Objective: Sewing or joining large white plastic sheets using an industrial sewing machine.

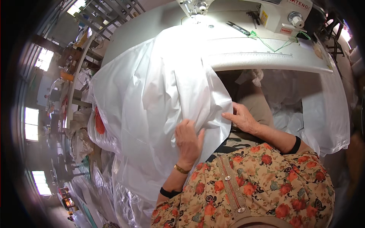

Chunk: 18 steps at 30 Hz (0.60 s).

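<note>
A large, glossy white sheet of thin material [152, 87] drapes from the sewing machine [200, 7] down over the table's front edge towards my lap. At its right edge, my right hand [244, 119] grips the sheet between the thumb and the bent fingers. My left hand [188, 143] lies on the sheet's lower middle, thumb held apart from the fingers, some fingertips hidden in the folds. Under the machine's bright lamp the sheet is washed out, so its contact with the needle cannot be made out.
Thread snips [238, 28] with a green cord [272, 48] lie on the white sewing table [315, 62], right of the machine's needle. More white material [325, 114] hangs at the right. A red-orange item [99, 121] and clear plastic bundles [102, 178] are at the left.
</note>
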{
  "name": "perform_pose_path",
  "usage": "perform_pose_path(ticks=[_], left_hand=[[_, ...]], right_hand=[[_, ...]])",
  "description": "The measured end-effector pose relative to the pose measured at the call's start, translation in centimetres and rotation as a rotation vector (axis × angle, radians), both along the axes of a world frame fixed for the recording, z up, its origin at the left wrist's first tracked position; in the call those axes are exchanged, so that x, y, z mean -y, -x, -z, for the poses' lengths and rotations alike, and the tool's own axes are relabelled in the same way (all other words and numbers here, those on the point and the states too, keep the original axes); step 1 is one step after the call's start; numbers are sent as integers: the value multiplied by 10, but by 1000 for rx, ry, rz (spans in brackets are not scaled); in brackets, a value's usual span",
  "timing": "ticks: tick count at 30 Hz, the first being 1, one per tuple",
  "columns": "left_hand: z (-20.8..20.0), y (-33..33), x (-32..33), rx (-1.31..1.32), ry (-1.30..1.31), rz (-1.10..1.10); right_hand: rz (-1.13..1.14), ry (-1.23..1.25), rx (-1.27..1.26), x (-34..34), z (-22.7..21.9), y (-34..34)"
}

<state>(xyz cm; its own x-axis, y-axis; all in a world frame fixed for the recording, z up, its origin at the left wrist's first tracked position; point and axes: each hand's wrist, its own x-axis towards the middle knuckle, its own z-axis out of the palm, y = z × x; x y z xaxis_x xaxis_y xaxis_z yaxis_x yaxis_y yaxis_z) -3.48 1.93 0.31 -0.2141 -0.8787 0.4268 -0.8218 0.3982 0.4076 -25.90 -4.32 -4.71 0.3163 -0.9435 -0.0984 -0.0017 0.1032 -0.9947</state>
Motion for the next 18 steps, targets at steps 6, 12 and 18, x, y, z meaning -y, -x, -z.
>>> perform_pose_path(ticks=[6,12,18], left_hand=[[81,-51,-61,43,-112,-430],[126,-74,-111,-521,-472,-821],[51,-96,-176,-1163,-401,-808]], right_hand=[[-54,96,-463,-5,-8,12],[82,736,-476,10,-68,0],[-53,263,-77,22,-84,-21]])
